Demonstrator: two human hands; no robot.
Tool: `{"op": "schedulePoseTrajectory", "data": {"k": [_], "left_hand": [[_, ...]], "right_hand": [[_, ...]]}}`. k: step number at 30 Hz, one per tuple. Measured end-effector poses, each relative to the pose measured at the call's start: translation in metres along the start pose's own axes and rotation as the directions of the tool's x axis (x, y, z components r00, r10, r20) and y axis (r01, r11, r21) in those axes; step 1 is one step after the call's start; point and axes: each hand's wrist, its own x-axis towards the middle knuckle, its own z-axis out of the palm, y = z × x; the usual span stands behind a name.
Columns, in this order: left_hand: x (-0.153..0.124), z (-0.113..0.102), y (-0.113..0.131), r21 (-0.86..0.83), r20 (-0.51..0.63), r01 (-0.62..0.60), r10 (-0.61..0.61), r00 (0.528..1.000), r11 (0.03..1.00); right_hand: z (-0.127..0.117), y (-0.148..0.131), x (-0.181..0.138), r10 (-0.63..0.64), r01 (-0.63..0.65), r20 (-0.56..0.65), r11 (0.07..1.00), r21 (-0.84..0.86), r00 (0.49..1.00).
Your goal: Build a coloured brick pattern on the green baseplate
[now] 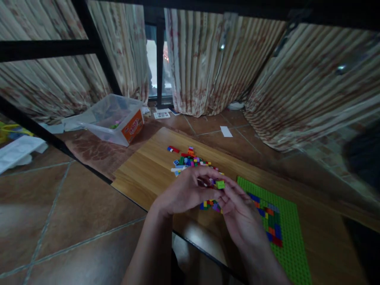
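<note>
Between the fingertips of both hands is a small lime-green toy brick (220,184). My left hand (187,190) curves around from the left, its thumb and forefinger closed at the brick. From the right, my right hand (242,213) meets it there with bent fingers. Partly covered by the hands, a pile of loose coloured bricks (194,160) lies on the wooden table (142,174). Beyond my right hand lies a green baseplate (292,233) bearing rows of blue, red, orange and green bricks. My right hand and forearm hide its near left part.
A clear plastic box (109,105) with an orange label stands past the table's far left end, a few bricks inside. Black metal bars (97,47) cross the upper left. Striped curtains (208,67) hang behind. A white paper (226,131) lies on the tiled floor.
</note>
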Motion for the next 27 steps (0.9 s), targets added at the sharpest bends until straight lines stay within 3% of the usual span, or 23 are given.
{"op": "schedulePoseTrajectory", "data": {"k": [4, 8, 11, 14, 19, 23, 27], "left_hand": [[0.010, 0.020, -0.002, 0.014, -0.012, 0.000, 0.001, 1.000, 1.000], [0.015, 0.027, -0.003, -0.008, 0.073, 0.006, -0.005, 0.997, 1.000], [0.018, 0.031, -0.005, 0.036, 0.037, 0.005, -0.006, 0.999, 0.999], [0.021, 0.036, -0.009, 0.062, 0.002, 0.015, -0.015, 1.000, 0.998], [0.027, 0.039, -0.015, 0.070, 0.018, 0.133, -0.135, 0.991, 0.989], [0.029, 0.036, -0.016, 0.216, -0.005, 0.137, -0.139, 0.990, 0.967], [0.029, 0.035, -0.014, 0.196, 0.083, 0.187, -0.206, 0.975, 0.963]], "right_hand": [[-0.010, -0.004, -0.001, -0.037, 0.035, -0.058, 0.999, -0.030, 0.998], [-0.023, -0.005, -0.001, -0.068, 0.058, -0.045, 0.978, -0.201, 0.997], [-0.027, -0.009, 0.000, -0.139, 0.118, -0.046, 0.944, -0.308, 0.989], [-0.029, -0.011, 0.000, -0.160, 0.139, -0.038, 0.937, -0.320, 0.986], [-0.032, -0.004, 0.001, -0.123, 0.123, 0.016, 0.957, -0.262, 0.992], [-0.038, -0.003, 0.003, -0.237, 0.231, 0.024, 0.913, -0.335, 0.971], [-0.042, -0.005, 0.004, -0.316, 0.313, 0.061, 0.861, -0.401, 0.947]]}}
